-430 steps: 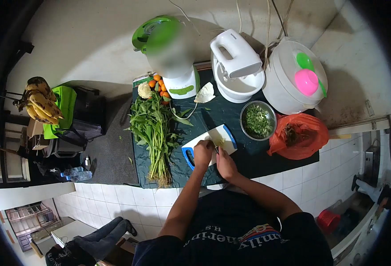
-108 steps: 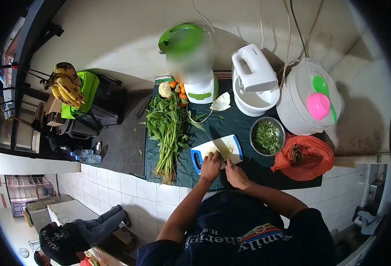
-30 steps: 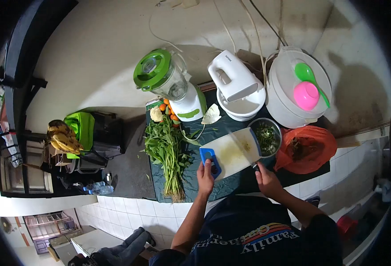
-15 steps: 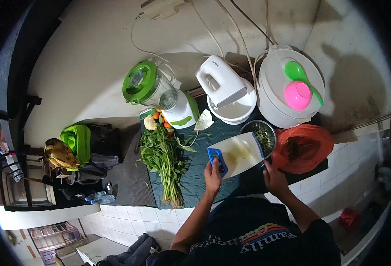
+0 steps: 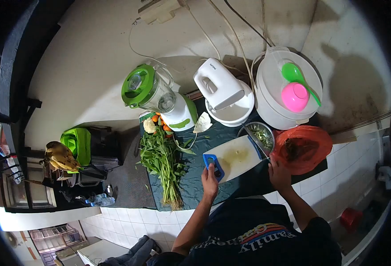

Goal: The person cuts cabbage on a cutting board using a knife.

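Observation:
My left hand (image 5: pixel 209 181) grips the blue handle of a white cutting board (image 5: pixel 236 162), whose surface is wet and stained yellow-green. My right hand (image 5: pixel 279 174) is closed around a knife (image 5: pixel 256 138), its blade reaching over a metal bowl (image 5: pixel 270 131). Chopped greens (image 5: pixel 261 133) lie in that bowl, just beyond the board's far end. Close to my right hand is a red plastic bag (image 5: pixel 313 148) with dark scraps inside.
Leafy greens with roots (image 5: pixel 166 173) lie on the left of the dark green tablecloth (image 5: pixel 200 188). Behind stand a green-lidded blender (image 5: pixel 155 95), a white mixer (image 5: pixel 220 84) and a large white container (image 5: pixel 271 88) topped by a pink bowl (image 5: pixel 294 96). Orange vegetables (image 5: pixel 166 128) sit beside the blender.
The cutting board has come down flatter, toward me and slightly left. The knife blade now shows over the bowl, and my right hand has shifted a little to the right.

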{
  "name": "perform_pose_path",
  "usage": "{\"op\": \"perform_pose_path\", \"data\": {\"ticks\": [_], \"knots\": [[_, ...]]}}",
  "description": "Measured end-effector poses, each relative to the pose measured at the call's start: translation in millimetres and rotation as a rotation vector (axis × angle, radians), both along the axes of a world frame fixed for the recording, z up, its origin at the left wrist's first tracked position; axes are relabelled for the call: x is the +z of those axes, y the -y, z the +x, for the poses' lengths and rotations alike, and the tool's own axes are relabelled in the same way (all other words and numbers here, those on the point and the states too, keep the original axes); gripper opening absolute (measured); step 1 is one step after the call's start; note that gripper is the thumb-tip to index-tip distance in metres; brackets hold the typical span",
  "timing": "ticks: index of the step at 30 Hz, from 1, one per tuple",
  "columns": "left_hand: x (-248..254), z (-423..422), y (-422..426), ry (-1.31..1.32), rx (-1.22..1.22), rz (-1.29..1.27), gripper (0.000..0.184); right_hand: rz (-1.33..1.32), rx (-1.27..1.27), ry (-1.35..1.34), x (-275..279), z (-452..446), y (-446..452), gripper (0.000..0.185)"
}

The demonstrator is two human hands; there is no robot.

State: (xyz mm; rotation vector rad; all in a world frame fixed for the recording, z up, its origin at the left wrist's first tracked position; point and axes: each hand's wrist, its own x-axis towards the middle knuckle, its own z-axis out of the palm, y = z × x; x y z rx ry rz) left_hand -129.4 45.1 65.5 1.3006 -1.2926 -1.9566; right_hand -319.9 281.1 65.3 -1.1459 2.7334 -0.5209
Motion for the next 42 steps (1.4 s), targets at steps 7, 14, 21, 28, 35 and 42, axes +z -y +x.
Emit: {"op": "perform_pose_path", "data": {"ticks": [7,14,21,28,35,42], "knots": [[-3.2,-0.6,-0.2,-0.026,-0.007,-0.011,0.037,0.007,0.061,0.099,8.5,10.4,-0.6,0.046],[0.6,-6.6,-1.5,-0.039,0.035,0.037,0.036,-0.146,0.205,0.087,18.3,19.2,-4.6,0.046],[7.1,-5.3,-3.8,-0.055,0.032,0.015,0.037,-0.014,0.055,-0.005,7.9,10.1,-5.9,0.045],[-0.6,5.9,-2.5,-0.085,-0.011,0.052,0.037,0.032,0.219,0.016,24.0,14.2,-4.0,0.046],[-21.7,39.0,0.8,-0.054,-0.054,0.047,0.035,-0.166,0.035,-0.071,10.5,7.2,-4.5,0.045],[0.1,49.3,-4.6,-0.137,-0.011,0.052,0.036,-0.077,0.129,-0.025,23.3,19.9,-3.6,0.045]]}}
